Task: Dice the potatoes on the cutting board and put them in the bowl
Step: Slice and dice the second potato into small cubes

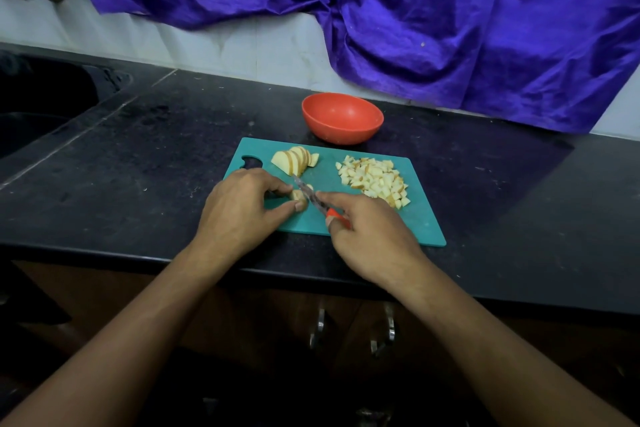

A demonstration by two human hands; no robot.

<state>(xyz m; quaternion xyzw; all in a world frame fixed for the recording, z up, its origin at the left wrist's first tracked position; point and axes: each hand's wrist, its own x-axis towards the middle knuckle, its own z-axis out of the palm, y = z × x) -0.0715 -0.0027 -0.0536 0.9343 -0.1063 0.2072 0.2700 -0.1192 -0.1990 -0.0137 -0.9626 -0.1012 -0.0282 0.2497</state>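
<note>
Black stone counter (pixel 121 184), cupboard fronts dim below its near edge. Just past that edge, on the teal cutting board (pixel 415 218): left hand (pixel 239 204), thumb and fingertips pinching a small potato piece (pixel 298 197); right hand (pixel 367 232) curled round the red handle of the knife (pixel 317 203), forefinger stretched along the back of the blade. Blade laid against the piece, tip pointing away and to the left.

Probably mid-dice on one slice. Best to tuck the left fingertips back from the edge, press straight down, and space the cuts evenly to match the cubes already made.

Further on, a fanned stack of slices (pixel 294 159) uncut at the board's far left; a heap of diced potato (pixel 374 180) at its right. Beyond the board, the red bowl (pixel 343 118), holding nothing. Behind, purple cloth (pixel 450 28) over a pale wall.
</note>
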